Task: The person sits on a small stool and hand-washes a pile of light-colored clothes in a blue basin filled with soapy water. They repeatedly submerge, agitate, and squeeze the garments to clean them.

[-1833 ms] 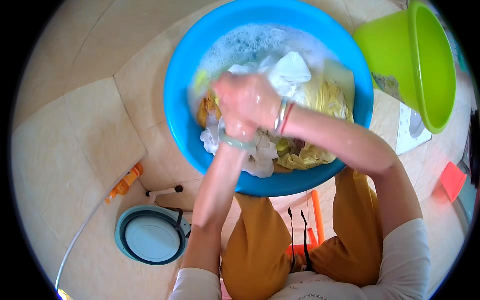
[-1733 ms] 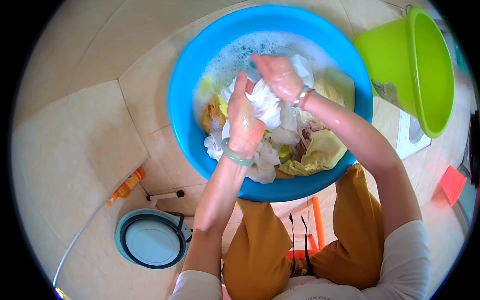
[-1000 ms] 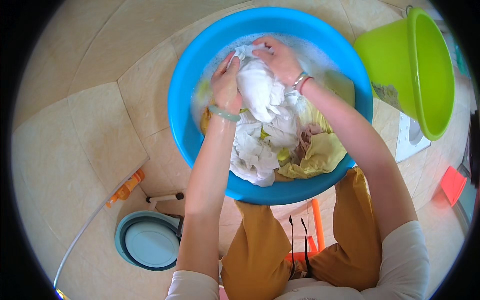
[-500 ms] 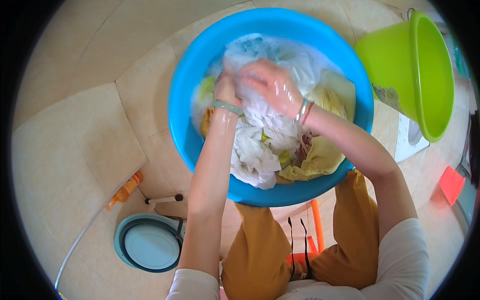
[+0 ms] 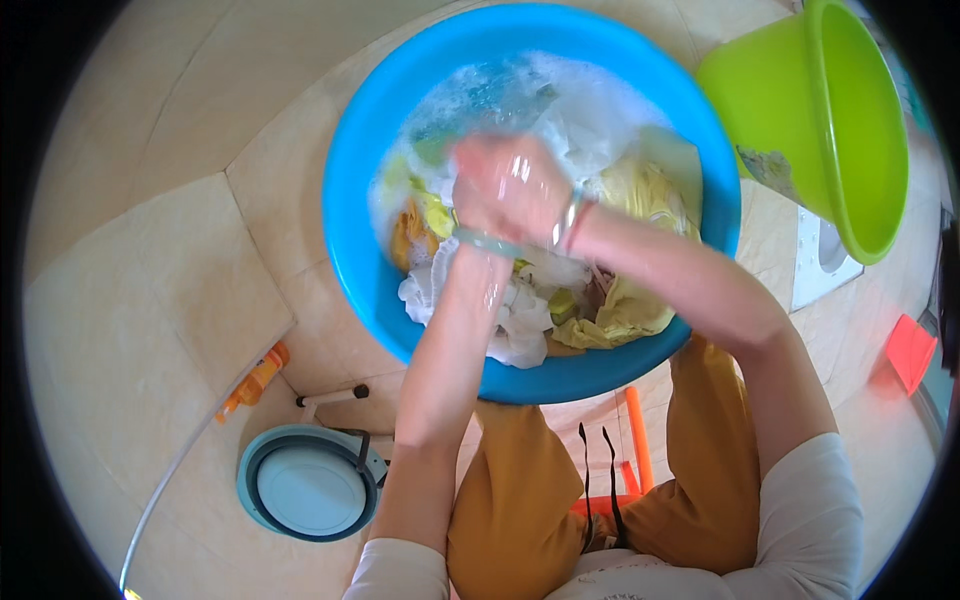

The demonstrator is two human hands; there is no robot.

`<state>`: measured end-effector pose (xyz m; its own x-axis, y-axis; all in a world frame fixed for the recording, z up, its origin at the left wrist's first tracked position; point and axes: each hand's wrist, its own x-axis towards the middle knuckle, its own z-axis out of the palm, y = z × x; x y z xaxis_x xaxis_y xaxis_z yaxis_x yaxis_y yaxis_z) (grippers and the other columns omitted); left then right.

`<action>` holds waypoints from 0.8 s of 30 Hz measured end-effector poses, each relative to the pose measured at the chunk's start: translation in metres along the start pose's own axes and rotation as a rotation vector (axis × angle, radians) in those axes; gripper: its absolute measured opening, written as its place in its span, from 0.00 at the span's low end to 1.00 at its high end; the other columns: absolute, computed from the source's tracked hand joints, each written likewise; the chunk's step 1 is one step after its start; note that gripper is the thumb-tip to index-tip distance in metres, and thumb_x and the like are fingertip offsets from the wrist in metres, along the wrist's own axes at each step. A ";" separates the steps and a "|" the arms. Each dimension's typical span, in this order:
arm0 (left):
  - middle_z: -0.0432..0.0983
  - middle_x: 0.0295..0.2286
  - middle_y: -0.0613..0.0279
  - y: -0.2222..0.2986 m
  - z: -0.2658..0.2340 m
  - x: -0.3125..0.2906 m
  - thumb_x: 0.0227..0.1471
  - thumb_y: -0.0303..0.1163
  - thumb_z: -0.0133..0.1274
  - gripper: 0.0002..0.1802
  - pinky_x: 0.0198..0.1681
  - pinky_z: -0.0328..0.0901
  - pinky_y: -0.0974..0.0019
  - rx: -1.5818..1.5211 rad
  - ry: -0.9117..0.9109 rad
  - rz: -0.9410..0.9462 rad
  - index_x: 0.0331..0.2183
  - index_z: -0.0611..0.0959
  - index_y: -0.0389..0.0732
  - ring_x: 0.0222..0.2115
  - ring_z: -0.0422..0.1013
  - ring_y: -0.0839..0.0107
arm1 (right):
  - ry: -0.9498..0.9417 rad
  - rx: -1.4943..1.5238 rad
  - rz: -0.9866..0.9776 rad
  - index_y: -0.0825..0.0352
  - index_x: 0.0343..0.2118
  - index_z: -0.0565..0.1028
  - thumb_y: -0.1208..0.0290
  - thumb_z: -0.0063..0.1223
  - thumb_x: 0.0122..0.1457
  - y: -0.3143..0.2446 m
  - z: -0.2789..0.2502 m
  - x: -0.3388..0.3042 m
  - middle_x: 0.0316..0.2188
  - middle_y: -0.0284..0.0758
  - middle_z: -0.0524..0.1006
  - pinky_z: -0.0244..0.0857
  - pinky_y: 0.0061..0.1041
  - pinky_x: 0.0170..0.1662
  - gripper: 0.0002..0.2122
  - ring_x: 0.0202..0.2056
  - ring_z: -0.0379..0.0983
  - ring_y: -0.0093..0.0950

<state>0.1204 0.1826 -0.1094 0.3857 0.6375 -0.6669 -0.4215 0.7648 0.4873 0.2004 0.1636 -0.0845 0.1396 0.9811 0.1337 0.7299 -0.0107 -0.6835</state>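
A large blue tub [image 5: 345, 215] holds sudsy water and wet laundry. Over its middle, my right hand [image 5: 525, 185] is closed and pressed against my left hand [image 5: 472, 165]; motion blurs both. Part of the left hand is hidden by the right, though its fingers look curled. What they grip between them does not show. Right below the hands bunches a white cloth [image 5: 520, 325]. To its right is a pale yellow cloth [image 5: 630, 310], and an orange-yellow cloth [image 5: 408, 240] sits at the tub's left side. Foam and a whitish cloth [image 5: 580, 140] float beyond the hands.
A lime-green bucket [image 5: 770, 110] leans at the right, by a white floor fixture [image 5: 820, 260]. At the lower left stand a grey-blue folding basin [image 5: 310, 490], an orange bottle [image 5: 255, 380] and a thin hose [image 5: 165, 485]. A red dustpan-like piece [image 5: 910, 352] lies far right.
My hands have come together, the right now overlapping the left, and sit slightly lower in the picture. The white cloth has spread leftward beneath them; more foamy water shows at the far side.
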 end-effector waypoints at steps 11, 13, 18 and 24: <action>0.71 0.38 0.61 -0.007 0.016 -0.004 0.58 0.34 0.45 0.18 0.41 0.66 0.66 -0.092 0.070 -0.066 0.48 0.69 0.38 0.39 0.69 0.70 | 0.031 -0.074 0.172 0.66 0.27 0.75 0.68 0.47 0.58 0.029 0.003 0.019 0.17 0.44 0.72 0.68 0.37 0.24 0.08 0.21 0.73 0.42; 0.71 0.37 0.62 0.000 -0.027 0.012 0.58 0.35 0.44 0.19 0.43 0.66 0.66 -0.375 -0.401 -0.047 0.49 0.68 0.39 0.38 0.69 0.70 | 0.110 -0.033 -0.088 0.65 0.26 0.73 0.65 0.45 0.60 -0.010 0.015 -0.003 0.17 0.46 0.72 0.67 0.38 0.24 0.10 0.20 0.72 0.44; 0.72 0.34 0.66 -0.015 -0.060 0.011 0.58 0.38 0.42 0.18 0.45 0.65 0.65 -0.161 -0.167 0.052 0.46 0.73 0.39 0.38 0.69 0.71 | 0.030 0.014 -0.057 0.65 0.26 0.73 0.70 0.47 0.54 -0.018 0.006 -0.007 0.17 0.43 0.72 0.67 0.37 0.22 0.05 0.20 0.72 0.40; 0.73 0.38 0.63 -0.011 0.005 0.000 0.58 0.39 0.44 0.18 0.43 0.66 0.66 -0.016 0.138 -0.084 0.45 0.73 0.38 0.39 0.71 0.69 | -0.033 -0.090 0.101 0.66 0.25 0.71 0.72 0.48 0.51 0.037 0.009 0.008 0.18 0.40 0.72 0.68 0.36 0.25 0.04 0.26 0.74 0.38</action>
<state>0.1288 0.1747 -0.1119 0.3040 0.5520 -0.7765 -0.4060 0.8124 0.4186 0.2223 0.1733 -0.1150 0.1943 0.9800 0.0426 0.7708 -0.1256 -0.6246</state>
